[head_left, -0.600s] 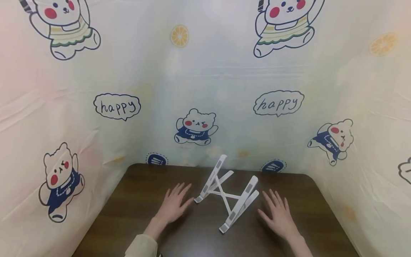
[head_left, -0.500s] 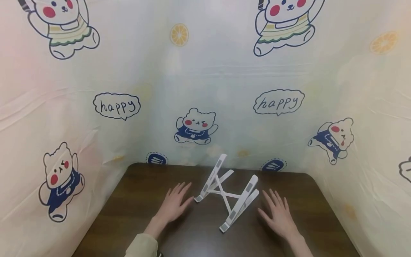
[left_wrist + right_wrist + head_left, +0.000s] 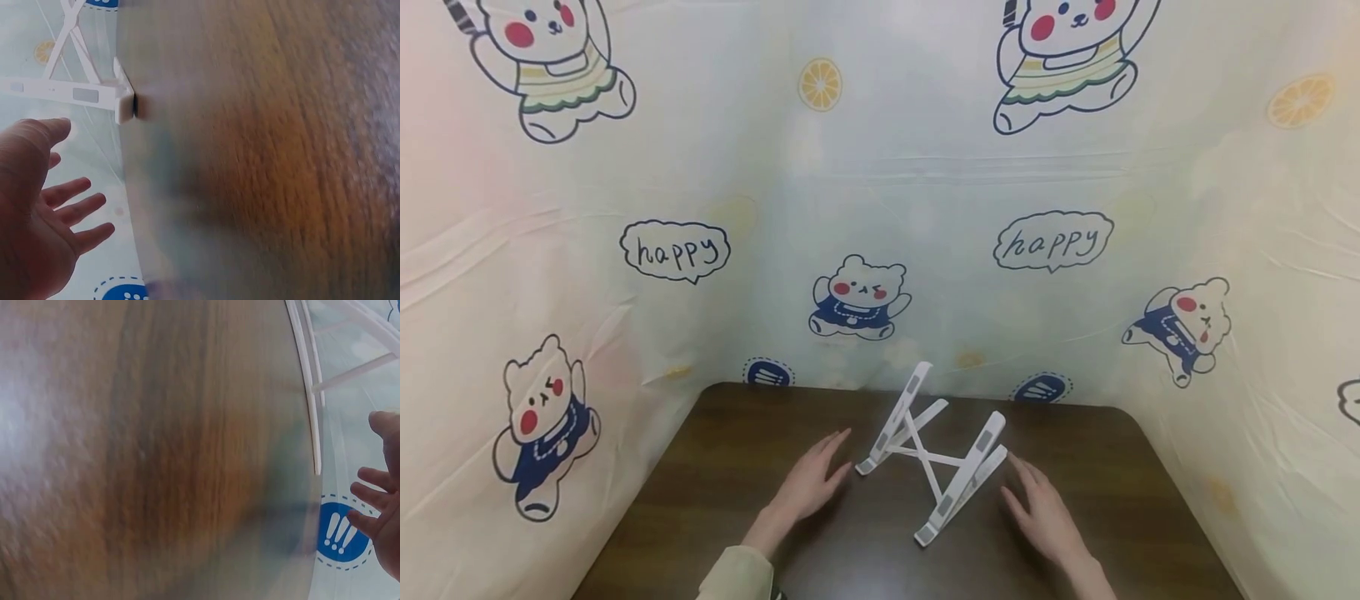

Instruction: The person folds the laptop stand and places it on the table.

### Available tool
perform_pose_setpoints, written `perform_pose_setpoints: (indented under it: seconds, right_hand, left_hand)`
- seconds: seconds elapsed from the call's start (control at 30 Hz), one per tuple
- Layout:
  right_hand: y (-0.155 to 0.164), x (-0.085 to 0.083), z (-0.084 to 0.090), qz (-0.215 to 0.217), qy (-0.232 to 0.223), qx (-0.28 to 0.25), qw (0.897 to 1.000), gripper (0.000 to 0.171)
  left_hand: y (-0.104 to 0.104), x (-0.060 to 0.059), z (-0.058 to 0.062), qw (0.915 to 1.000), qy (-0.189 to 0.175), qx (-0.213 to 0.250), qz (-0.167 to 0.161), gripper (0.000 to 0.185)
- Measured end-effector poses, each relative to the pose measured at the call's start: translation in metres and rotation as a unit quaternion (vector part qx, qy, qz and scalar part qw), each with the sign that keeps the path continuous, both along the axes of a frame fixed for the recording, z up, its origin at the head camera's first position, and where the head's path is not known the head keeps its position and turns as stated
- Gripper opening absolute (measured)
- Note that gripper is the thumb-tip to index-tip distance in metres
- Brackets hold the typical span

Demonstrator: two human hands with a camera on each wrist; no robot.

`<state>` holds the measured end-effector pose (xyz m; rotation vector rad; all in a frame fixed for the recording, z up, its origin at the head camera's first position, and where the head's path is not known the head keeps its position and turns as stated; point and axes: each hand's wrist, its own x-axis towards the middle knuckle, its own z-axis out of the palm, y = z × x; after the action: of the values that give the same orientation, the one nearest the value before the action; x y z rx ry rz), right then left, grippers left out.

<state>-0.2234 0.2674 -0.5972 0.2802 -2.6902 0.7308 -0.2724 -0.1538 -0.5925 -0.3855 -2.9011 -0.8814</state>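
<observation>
A white folding laptop stand (image 3: 925,455) stands unfolded on the dark wooden table, its two slanted side arms joined by crossed bars. Grey pads line the arms, and small lips turn up at their near ends. To its left is my left hand (image 3: 808,483), fingers loosely extended and apart from the stand; the left wrist view shows the thumb of that hand (image 3: 31,206) close to the stand's side arm (image 3: 62,92). My right hand (image 3: 1041,508) is on the other side, fingertips right by the right arm of the stand. Neither hand holds anything.
The brown wood-grain table (image 3: 700,500) has rounded far corners. A pale curtain (image 3: 880,183) printed with cartoon bears, orange slices and the word "happy" hangs behind it and along both sides. A light sleeve (image 3: 737,573) covers the left forearm.
Both hands have turned more edge-on, their fingers drawn closer together. My right hand has shifted slightly left toward the stand. The stand keeps its place on the table.
</observation>
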Motion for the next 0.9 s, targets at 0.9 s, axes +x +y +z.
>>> perform_pose_setpoints:
  seconds: [0.9]
  right_hand:
    - [-0.03,0.006,-0.001,0.023,-0.06,-0.344,0.937,0.034]
  left_hand:
    - [0.026,-0.047,0.014,0.976,-0.061,0.205,-0.041,0.043]
